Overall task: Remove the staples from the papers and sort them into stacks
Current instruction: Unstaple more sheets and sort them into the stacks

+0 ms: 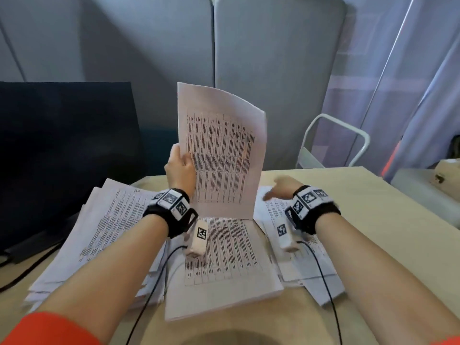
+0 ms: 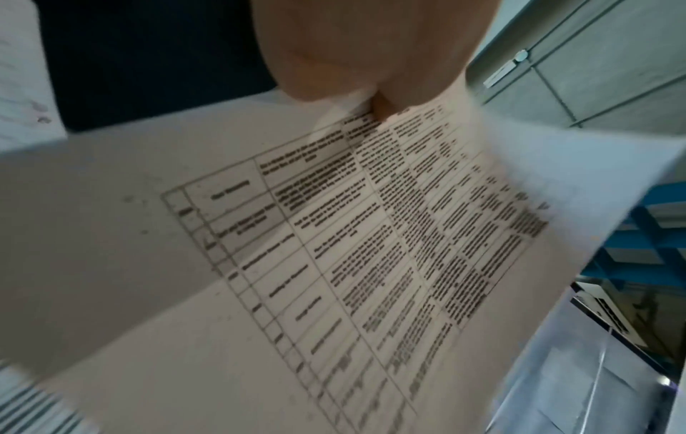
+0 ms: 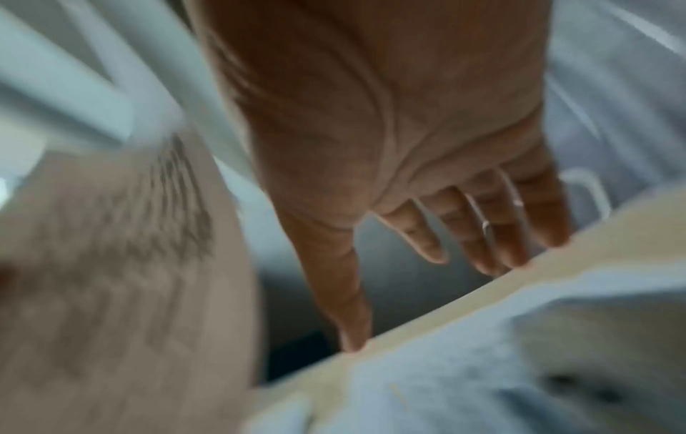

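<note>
The person's left hand (image 1: 179, 170) pinches a printed sheet (image 1: 221, 155) by its left edge, thumb on the printed face and fingers behind, and holds it upright above the middle stack (image 1: 224, 267) on the counter (image 1: 368, 220). In the left wrist view the thumb and a finger close on the paper's edge, and the table of text runs away from them. The right hand (image 1: 281, 189) hovers to the right of the middle stack with fingers (image 3: 427, 232) straight and spread, holding nothing, over the right pile (image 1: 306, 257). A looser, fanned left pile (image 1: 112, 230) lies to the left of the middle stack, beside a dark monitor (image 1: 64, 150).

The step in hand looks like sorting: the lifted sheet needs a destination. No staple or staple remover can be made out in any view (both wrist views are blurred), so whether this sheet is single or still bound cannot be told.

To do it well, the free right hand should probably steady the sheet's far edge, since a one-sided pinch lets it bow. Its table layout matches the top page of the middle stack, which suggests it belongs there. Lowering it square to that stack's corners, not dropping it, would keep the edges aligned and avoid disturbing the fanned left pile.
</note>
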`<state>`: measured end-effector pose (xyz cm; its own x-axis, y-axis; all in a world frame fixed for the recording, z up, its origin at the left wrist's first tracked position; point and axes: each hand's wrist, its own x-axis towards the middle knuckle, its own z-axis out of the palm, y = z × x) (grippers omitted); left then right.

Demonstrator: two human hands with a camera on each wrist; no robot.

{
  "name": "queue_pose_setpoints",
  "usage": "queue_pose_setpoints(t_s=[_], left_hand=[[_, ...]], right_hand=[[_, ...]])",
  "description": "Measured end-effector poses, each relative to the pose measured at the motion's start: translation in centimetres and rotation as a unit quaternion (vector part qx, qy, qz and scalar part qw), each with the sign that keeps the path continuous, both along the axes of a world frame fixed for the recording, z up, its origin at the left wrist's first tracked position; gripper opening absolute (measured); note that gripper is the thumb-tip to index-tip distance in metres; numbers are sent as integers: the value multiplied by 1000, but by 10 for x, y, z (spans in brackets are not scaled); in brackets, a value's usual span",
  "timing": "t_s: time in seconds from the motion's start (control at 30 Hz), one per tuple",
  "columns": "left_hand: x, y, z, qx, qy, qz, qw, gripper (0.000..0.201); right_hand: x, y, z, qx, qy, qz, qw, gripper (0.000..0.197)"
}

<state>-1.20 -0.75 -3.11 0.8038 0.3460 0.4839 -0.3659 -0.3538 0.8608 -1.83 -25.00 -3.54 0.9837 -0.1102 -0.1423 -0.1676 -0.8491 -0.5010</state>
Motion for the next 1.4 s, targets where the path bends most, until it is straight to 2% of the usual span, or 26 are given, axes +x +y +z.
queue_pose_setpoints(t_s=[0.03,0.1,0.17,0.27,0.33,0.37,0.4,0.43,0.5,0.53,0.6,0.67,0.77,0.93,1.0,1.07,1.1,1.17,1.2,1.27,1.33,1.4], left_hand=[[1,1,5,18,9,0,1000,19],[3,-1,11,43,30,-10,999,19],[6,-5,14,48,56,-25,997,19],[6,-16,10,55,85,-43,994,18],[4,-24,7,65,91,-55,992,16],[3,-28,5,68,92,-60,992,15],[2,-32,4,70,92,-66,991,15],[0,-37,5,70,88,-73,991,15],[-3,-49,9,76,73,-93,990,15],[-5,-55,12,82,62,-106,989,15],[-11,-70,18,97,42,-134,985,17],[-15,-84,24,115,19,-154,981,17],[-20,-102,29,121,-2,-175,977,18],[-23,-114,31,111,5,-181,977,18],[-24,-117,28,119,10,-181,976,15],[-26,-119,28,119,18,-178,977,14],[-27,-120,28,116,19,-178,977,14],[-28,-121,29,118,14,-181,976,15],[-30,-121,30,123,10,-183,975,16],[-31,-124,30,135,7,-186,973,16],[-32,-127,29,152,4,-185,971,15],[-34,-130,29,167,-1,-178,970,14]], right_hand=[[-4,-16,-9,-81,37,-13,996,51],[-11,-38,-30,-194,91,8,977,28],[-15,-50,-45,-244,96,3,965,18],[-22,-49,-34,-131,42,-81,987,28],[-21,-50,-10,-37,-75,-142,986,34],[-18,-51,2,32,-163,-180,970,39],[-19,-50,21,113,-260,-203,937,42],[-18,-50,37,185,-355,-207,893,43],[-17,-46,74,304,-473,-182,807,41],[-19,-43,93,351,-501,-156,775,37],[-19,-34,127,409,-529,-118,734,22],[-16,-26,151,410,-556,-116,713,15],[-11,-20,164,394,-562,-101,720,10],[-10,-16,170,476,-553,-97,677,12],[-15,-18,172,472,-562,-110,670,12],[-16,-21,171,453,-567,-132,675,2],[-15,-23,170,445,-570,-144,675,11],[-13,-28,167,426,-573,-159,682,26],[-11,-29,165,411,-569,-154,695,23],[-11,-30,160,374,-540,-133,742,12],[-9,-29,156,340,-516,-119,777,17],[-6,-29,156,351,-511,-119,775,35]])
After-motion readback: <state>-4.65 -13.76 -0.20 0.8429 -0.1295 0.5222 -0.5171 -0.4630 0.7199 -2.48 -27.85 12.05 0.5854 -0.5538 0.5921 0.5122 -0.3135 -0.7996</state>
